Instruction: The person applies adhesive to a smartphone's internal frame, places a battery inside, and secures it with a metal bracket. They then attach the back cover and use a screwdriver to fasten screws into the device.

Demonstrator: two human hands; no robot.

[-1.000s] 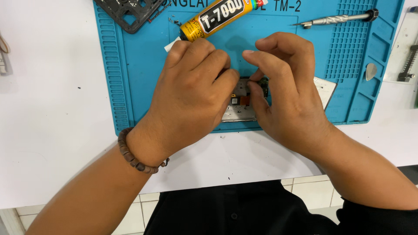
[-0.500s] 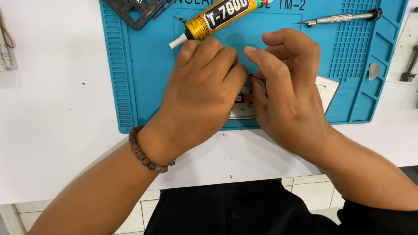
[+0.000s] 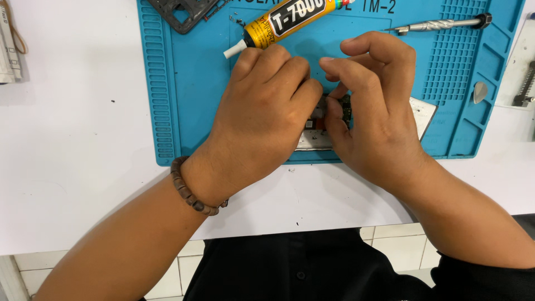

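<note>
a small flat electronic part (image 3: pixel 326 120), pale with dark components on its top, lay on a blue work mat (image 3: pixel 195 100) near the mat's front edge, mostly hidden under two hands. the left hand (image 3: pixel 264 111) covered the part's left side, fingers curled down and pressed close together over it; whether they pinched it or only pinned it flat could not be told. the right hand (image 3: pixel 379 117) sat just beside, thumb tip touching the dark components, forefinger and middle finger bent above them and slightly apart, holding nothing that could be seen. a beaded bracelet (image 3: pixel 192 192) circled the left wrist.

behind the hands, a yellow glue tube (image 3: pixel 284 19) with a white nozzle lay slanted on the mat, its tip near the left knuckles. a metal screwdriver (image 3: pixel 440 25) lay at the mat's far right, a small pale pick (image 3: pixel 480 92) lower down, and a dark frame piece (image 3: pixel 186 11) at the top left. the mat rested on a white table (image 3: pixel 72 139).

judged from this, the work would go best with the left hand keeping the part steady while the right thumb pressed gently, so the small pieces did not slip or bend.
</note>
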